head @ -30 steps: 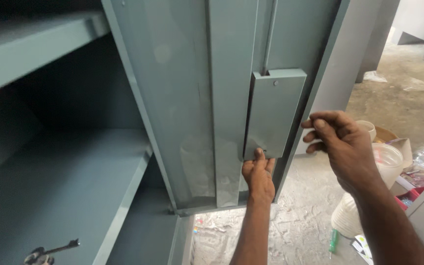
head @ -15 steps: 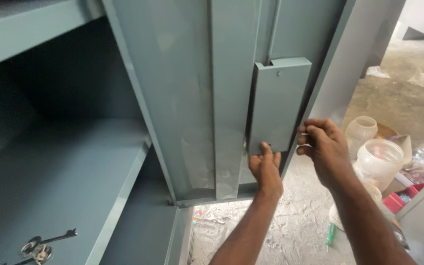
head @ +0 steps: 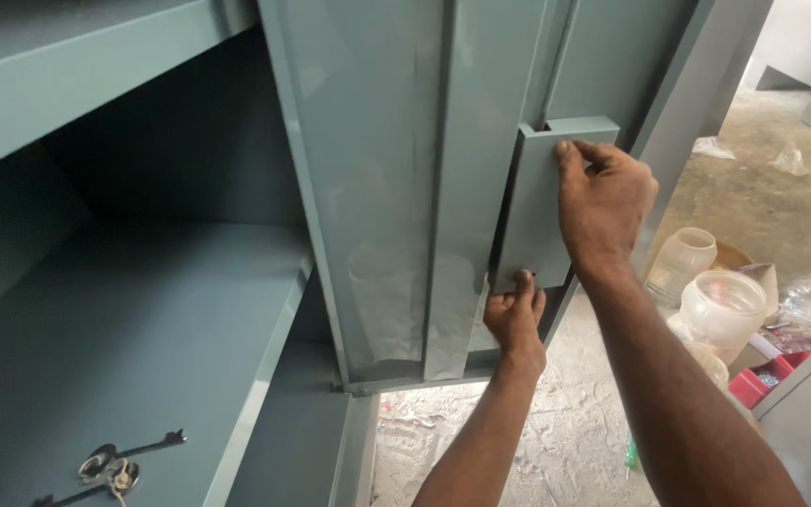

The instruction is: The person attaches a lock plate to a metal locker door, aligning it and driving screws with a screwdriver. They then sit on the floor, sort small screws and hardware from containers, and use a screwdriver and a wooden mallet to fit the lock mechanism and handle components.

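A grey-green metal cupboard door stands open toward me, with a flat rectangular lock cover plate on its inner face. My left hand presses its fingers against the plate's bottom edge from below. My right hand lies over the plate's right side near the top, thumb on its face and fingers curled around its edge. A vertical rod runs up from the top of the plate.
The cupboard's lower shelf holds a bunch of long keys on a ring. Another shelf is above. To the right, clear plastic jars, a box and a red tray sit on the rough concrete floor.
My right hand has moved up from beside the plate's lower right edge onto its upper right side. The left hand stays at the bottom edge. The view has shifted slightly.
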`<state>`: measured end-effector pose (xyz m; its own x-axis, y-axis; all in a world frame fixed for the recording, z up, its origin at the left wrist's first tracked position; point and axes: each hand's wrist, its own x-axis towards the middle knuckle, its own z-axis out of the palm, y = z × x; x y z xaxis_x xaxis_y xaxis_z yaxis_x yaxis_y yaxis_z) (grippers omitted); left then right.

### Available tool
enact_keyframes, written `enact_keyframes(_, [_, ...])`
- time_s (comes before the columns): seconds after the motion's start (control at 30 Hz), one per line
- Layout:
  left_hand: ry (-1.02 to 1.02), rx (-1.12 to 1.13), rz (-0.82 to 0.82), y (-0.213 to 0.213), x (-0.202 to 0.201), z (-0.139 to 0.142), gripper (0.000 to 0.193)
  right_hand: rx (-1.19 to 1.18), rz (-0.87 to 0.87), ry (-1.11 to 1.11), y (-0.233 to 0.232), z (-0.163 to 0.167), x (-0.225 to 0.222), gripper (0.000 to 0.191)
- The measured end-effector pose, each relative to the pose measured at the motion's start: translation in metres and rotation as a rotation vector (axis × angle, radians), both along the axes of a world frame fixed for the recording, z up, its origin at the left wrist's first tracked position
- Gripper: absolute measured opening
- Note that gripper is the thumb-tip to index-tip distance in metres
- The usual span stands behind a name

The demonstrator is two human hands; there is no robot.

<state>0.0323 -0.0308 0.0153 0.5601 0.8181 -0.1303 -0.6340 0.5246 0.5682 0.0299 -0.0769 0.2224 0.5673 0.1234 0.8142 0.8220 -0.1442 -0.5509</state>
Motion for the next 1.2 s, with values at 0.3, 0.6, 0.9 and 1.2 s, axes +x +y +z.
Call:
enact_keyframes(0.3, [-0.116, 0.078, -0.051, 0.005, 0.002, -0.015, 0.014, -0.030, 0.107, -0.156, -0.005, -0.015, 0.024, 0.019])
enact_keyframes(0.6, [-0.132, 0.277, -0.016, 0.019, 0.001, -0.030, 0.011, 0.123, 0.140, 0.275, -0.039, -0.150, 0.059, 0.027])
enact_keyframes(0.9, [-0.120, 0.499, -0.037, 0.037, -0.015, -0.043, 0.020, 0.143, 0.545, 0.846, -0.012, -0.231, 0.036, 0.026])
enact_keyframes(1.2, [-0.097, 0.541, -0.052, 0.035, -0.028, -0.028, 0.030, 0.356, 0.515, 1.017, -0.003, -0.218, 0.023, 0.028])
